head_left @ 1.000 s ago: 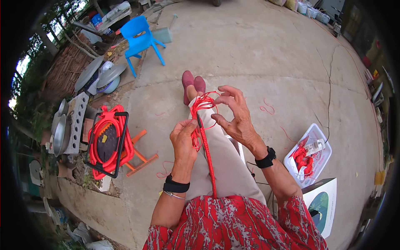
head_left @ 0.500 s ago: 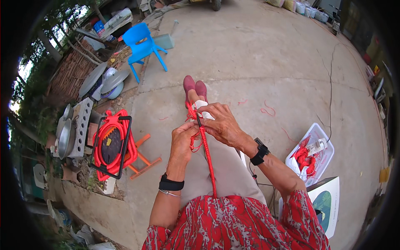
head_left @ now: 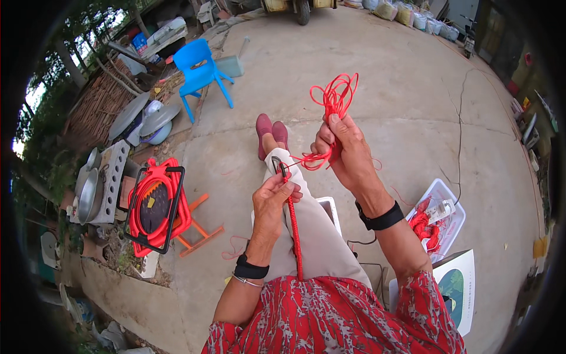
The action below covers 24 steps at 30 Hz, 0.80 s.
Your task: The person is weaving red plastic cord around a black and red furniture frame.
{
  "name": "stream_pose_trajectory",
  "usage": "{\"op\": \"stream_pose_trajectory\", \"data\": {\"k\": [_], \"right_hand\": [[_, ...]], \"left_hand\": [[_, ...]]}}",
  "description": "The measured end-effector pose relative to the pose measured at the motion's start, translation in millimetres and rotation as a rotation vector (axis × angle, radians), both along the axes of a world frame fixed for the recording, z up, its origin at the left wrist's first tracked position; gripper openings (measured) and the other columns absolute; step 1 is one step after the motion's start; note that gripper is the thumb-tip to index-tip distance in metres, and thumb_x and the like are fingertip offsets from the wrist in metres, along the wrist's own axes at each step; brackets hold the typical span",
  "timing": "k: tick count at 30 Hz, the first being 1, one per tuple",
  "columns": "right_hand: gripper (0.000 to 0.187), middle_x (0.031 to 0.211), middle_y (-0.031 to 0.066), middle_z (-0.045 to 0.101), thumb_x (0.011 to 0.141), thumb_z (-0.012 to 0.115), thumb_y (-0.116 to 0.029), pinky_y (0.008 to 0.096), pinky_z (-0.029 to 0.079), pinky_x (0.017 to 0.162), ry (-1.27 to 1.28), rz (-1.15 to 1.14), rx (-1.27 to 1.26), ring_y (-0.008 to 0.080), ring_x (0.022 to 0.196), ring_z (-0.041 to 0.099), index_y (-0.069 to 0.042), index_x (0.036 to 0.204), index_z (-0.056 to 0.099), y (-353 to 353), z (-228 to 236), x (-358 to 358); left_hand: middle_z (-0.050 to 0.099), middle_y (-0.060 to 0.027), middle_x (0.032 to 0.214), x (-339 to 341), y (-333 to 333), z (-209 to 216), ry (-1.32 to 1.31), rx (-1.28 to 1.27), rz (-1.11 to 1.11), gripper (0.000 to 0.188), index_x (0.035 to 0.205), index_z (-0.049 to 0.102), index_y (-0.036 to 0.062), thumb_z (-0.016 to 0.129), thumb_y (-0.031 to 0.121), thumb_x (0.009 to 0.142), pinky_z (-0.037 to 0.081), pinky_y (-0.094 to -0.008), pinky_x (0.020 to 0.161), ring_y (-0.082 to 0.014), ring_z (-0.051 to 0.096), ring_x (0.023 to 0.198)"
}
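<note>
A braided red cord (head_left: pixel 296 242) runs from my waist along my lap to my left hand (head_left: pixel 270 206). That hand is closed, pinching the cord just below a dark metal hook (head_left: pixel 277 165) at its far end. Farther out and to the right, my right hand (head_left: pixel 354 162) is raised, its fingers wrapped round a looped bundle of thin red cord (head_left: pixel 338 94). Loops stand up above the fist, and more hang at its left side. A taut strand links this bundle to the braid near the hook.
A blue plastic chair (head_left: pixel 197 68) stands at the far left. Red hose (head_left: pixel 183 221) is coiled in a black frame on the left. At right, a white plastic basin (head_left: pixel 453 219) holds red cord, beside a white box (head_left: pixel 466 295). A thin cable (head_left: pixel 460 127) crosses the concrete floor.
My right hand has left the braid and moved up and right, lifting the looped red bundle. My left hand has shifted right and slightly down, and the hook now shows clearly.
</note>
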State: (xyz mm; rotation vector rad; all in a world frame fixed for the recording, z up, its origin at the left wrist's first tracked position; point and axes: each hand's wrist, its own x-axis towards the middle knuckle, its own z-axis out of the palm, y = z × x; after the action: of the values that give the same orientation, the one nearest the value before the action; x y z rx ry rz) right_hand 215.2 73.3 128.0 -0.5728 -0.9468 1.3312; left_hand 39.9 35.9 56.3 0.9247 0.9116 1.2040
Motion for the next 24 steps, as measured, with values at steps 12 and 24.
{"op": "stream_pose_trajectory", "data": {"k": [12, 24], "right_hand": [[0.031, 0.082, -0.0045, 0.047, 0.097, 0.052, -0.033, 0.0196, 0.034, 0.06, -0.103, 0.393, -0.106, 0.0041, 0.069, 0.041, -0.005, 0.11, 0.051, -110, -6, -97], [0.023, 0.067, 0.0109, 0.04, 0.099, 0.05, -0.023, 0.0352, 0.036, 0.058, -0.357, 0.462, 0.316, 0.0229, 0.061, 0.043, -0.002, 0.096, 0.041, -132, -4, -128]], "left_hand": [[0.058, -0.0074, 0.091, 1, -17, 1, -0.279, 0.072, -0.1, 0.052, 0.134, 0.041, -0.0032, 0.06, 0.024, 0.093, 0.054, -0.0352, 0.072, -0.0182, 0.062, 0.08], [0.062, -0.0102, 0.083, 7, -9, -13, 0.225, 0.094, 0.209, 0.037, 0.117, 0.058, -0.0042, 0.062, 0.022, 0.092, 0.056, -0.0294, 0.056, -0.016, 0.063, 0.064]]}}
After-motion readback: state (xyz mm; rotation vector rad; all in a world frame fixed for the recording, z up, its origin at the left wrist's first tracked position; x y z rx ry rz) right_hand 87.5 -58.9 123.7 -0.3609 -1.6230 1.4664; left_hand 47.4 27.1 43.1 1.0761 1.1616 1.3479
